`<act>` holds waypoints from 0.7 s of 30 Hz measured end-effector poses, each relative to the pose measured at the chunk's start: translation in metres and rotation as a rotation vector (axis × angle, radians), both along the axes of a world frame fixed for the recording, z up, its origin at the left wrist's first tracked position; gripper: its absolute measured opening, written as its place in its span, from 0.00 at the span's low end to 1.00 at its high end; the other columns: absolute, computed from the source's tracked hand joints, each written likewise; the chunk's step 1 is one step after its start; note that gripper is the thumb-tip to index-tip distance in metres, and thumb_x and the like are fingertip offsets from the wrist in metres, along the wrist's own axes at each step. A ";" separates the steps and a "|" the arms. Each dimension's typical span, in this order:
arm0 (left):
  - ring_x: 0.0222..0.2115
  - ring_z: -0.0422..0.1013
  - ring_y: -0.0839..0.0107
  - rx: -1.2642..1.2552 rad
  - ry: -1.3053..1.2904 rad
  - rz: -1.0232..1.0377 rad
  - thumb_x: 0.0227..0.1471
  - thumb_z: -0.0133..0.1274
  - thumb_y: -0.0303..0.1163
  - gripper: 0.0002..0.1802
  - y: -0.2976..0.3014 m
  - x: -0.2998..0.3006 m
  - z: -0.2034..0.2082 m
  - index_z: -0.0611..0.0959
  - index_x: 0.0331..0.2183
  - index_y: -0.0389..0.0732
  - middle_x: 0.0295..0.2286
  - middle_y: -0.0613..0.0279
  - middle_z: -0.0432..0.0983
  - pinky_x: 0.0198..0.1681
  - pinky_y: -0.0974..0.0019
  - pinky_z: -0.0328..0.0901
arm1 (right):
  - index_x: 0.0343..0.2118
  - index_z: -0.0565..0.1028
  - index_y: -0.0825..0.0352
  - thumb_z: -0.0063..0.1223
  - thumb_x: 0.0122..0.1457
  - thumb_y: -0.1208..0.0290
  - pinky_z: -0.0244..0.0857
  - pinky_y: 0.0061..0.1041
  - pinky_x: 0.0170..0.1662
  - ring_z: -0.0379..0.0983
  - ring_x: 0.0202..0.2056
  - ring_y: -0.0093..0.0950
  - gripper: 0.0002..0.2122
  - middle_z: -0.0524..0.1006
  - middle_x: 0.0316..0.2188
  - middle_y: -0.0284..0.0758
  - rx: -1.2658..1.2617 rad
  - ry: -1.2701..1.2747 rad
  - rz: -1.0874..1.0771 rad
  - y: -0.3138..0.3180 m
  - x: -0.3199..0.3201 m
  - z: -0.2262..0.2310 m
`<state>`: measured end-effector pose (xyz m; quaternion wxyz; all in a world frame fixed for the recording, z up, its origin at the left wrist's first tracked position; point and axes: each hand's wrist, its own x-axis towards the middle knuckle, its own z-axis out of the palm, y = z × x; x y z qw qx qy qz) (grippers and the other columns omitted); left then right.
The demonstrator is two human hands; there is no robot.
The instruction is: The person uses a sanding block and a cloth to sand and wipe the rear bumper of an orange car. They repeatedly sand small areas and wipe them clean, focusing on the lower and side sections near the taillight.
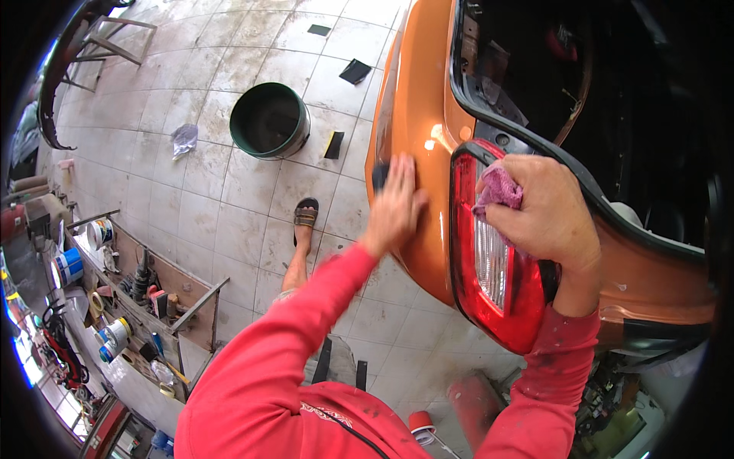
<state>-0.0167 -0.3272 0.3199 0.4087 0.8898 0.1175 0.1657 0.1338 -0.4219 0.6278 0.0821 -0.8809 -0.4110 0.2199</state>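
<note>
Fingers [527, 177] of the right hand [552, 218] pinch a pink cloth [500, 190] over the red light [527, 302], beside the orange panel [424, 88] where the left hand [394, 208] rests blurred, extended and nearly flat; a soiled cloth, rubbed hard, could scratch the light.

Car workshop: 1 orange car body [428, 99], cans [115, 339], cluttered workbench [191, 287].

The left hand [394, 210] is lying on the orange bodywork [424, 92], a green bucket [246, 115] is standing to its left, and the right hand [552, 210] is holding a pink cloth [501, 188] over the red taillight [493, 275].
</note>
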 end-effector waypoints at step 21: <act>0.73 0.60 0.52 -0.083 -0.099 -0.274 0.63 0.60 0.30 0.34 -0.060 -0.105 0.021 0.75 0.69 0.39 0.70 0.46 0.65 0.71 0.49 0.63 | 0.30 0.84 0.69 0.64 0.47 0.70 0.74 0.40 0.39 0.82 0.32 0.46 0.09 0.82 0.27 0.46 0.022 0.019 0.007 -0.005 0.001 -0.004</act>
